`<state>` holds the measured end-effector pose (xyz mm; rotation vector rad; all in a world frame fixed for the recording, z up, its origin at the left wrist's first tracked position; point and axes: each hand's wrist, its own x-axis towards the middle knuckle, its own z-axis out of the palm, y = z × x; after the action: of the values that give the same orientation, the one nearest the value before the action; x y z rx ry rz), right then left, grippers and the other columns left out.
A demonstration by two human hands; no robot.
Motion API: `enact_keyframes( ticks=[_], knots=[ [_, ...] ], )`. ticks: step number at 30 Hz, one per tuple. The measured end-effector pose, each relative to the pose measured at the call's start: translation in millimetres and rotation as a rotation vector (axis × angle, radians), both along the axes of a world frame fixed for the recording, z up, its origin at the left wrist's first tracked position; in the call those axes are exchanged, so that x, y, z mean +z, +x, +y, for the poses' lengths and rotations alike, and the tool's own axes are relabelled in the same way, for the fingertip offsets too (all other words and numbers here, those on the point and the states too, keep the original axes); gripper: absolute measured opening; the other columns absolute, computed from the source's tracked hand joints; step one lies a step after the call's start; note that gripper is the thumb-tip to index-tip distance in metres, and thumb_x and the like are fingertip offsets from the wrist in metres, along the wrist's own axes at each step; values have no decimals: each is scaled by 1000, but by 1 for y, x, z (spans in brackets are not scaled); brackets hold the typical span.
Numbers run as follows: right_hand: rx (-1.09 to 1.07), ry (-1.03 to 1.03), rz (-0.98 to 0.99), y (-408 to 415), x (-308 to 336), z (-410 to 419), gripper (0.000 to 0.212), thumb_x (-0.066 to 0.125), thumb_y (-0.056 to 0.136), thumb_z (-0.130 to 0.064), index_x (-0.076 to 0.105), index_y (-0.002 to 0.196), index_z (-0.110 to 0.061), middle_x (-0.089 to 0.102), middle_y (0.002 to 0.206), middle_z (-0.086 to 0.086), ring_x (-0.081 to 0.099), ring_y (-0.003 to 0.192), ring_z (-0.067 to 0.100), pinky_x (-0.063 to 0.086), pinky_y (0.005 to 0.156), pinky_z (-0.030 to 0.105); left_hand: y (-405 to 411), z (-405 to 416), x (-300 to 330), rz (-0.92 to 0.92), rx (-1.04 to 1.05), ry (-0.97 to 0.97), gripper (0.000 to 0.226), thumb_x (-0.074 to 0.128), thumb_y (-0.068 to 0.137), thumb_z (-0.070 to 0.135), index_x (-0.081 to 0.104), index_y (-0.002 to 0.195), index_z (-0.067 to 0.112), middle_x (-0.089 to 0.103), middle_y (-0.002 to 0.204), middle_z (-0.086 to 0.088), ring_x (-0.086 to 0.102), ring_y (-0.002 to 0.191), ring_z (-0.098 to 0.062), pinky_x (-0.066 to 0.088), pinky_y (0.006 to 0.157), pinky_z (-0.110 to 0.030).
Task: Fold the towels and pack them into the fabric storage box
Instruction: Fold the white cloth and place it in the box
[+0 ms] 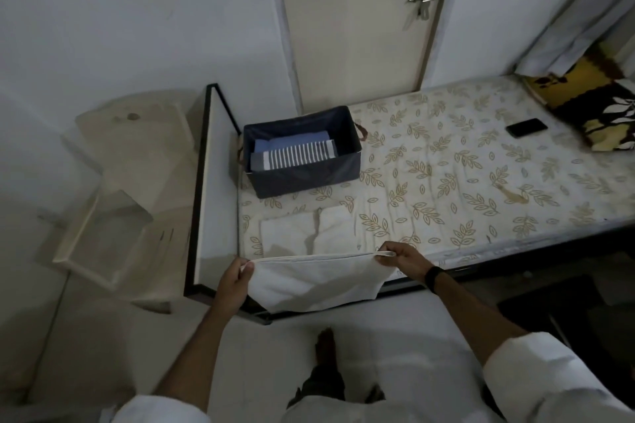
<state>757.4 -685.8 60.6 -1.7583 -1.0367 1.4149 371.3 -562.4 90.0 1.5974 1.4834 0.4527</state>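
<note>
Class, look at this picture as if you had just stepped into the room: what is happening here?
A person stands at the edge of a bed, holding a white towel stretched between the left hand and the right hand, each pinching a top corner so that it hangs down. Another pale cloth lies flat on the mattress just beyond. Farther back sits a dark fabric storage box, already holding a striped towel and a blue towel, both folded.
</note>
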Motion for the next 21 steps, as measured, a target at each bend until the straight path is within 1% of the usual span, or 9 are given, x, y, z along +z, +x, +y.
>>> enact_keyframes(
  ticks=[3, 6, 8, 11, 13, 15, 16, 18, 21],
  knots=[
    [-11, -8, -2, 0, 2, 12, 11, 67, 91, -15, 64, 81, -10, 65, 80, -1, 61, 78, 11, 45, 76, 25, 3, 10, 1, -27, 15, -20, 25, 48, 101, 17, 49, 76, 17, 47, 71, 0, 44, 68, -14, 32, 61, -29],
    [-33, -1, 14, 1, 17, 32, 10, 67, 91, -16, 65, 84, -10, 67, 84, 1, 64, 81, 15, 50, 77, 28, 9, 27, 11, -62, 41, -37, 20, 48, 101, 17, 53, 82, 13, 54, 77, -4, 49, 72, -15, 36, 62, -29],
    [-50, 10, 5, 4, 29, 49, 11, 67, 91, -17, 64, 84, -9, 68, 85, 0, 64, 83, 15, 50, 77, 29, 13, 42, 19, -101, 66, -43, 20, 47, 101, 17, 53, 84, 12, 56, 80, -5, 51, 74, -16, 38, 62, -28],
    [-60, 65, -92, 10, 45, 74, 19, 68, 88, -29, 65, 84, -11, 68, 88, 2, 63, 86, 21, 49, 79, 36, 19, 67, 30, -93, 69, 17, 19, 47, 101, 19, 54, 87, 8, 56, 83, -5, 52, 80, -20, 39, 67, -31],
    [-67, 127, -172, 14, 63, 92, 24, 67, 83, -40, 66, 82, -16, 68, 89, 3, 62, 86, 23, 48, 78, 35, 26, 87, 45, -70, 64, 67, 23, 46, 101, 23, 53, 93, 2, 57, 85, -8, 53, 82, -21, 39, 70, -33],
    [-87, 211, -259, 17, 93, 112, 30, 65, 83, -44, 65, 86, -14, 66, 90, 7, 60, 84, 21, 45, 74, 32, 35, 108, 71, -52, 68, 146, 28, 44, 102, 28, 52, 96, 2, 57, 87, -10, 54, 82, -22, 39, 71, -34],
    [-89, 260, -291, 18, 110, 122, 32, 65, 87, -42, 64, 89, -10, 66, 91, 9, 59, 83, 20, 45, 74, 32, 40, 118, 87, -47, 74, 211, 29, 44, 101, 31, 52, 96, 3, 56, 87, -11, 54, 82, -22, 39, 71, -33],
    [-106, 357, -363, 23, 147, 143, 23, 64, 93, -34, 64, 94, -11, 67, 93, 8, 59, 84, 19, 47, 74, 32, 50, 138, 124, -62, 95, 356, 27, 45, 101, 26, 52, 95, 1, 56, 87, -13, 53, 83, -22, 36, 70, -31],
    [-190, 530, -485, 28, 200, 169, 12, 61, 94, -33, 63, 94, -21, 67, 94, 2, 61, 85, 18, 48, 72, 31, 65, 158, 182, -67, 122, 562, 23, 43, 103, 20, 52, 97, -1, 55, 87, -11, 51, 83, -20, 32, 69, -29]
  ],
)
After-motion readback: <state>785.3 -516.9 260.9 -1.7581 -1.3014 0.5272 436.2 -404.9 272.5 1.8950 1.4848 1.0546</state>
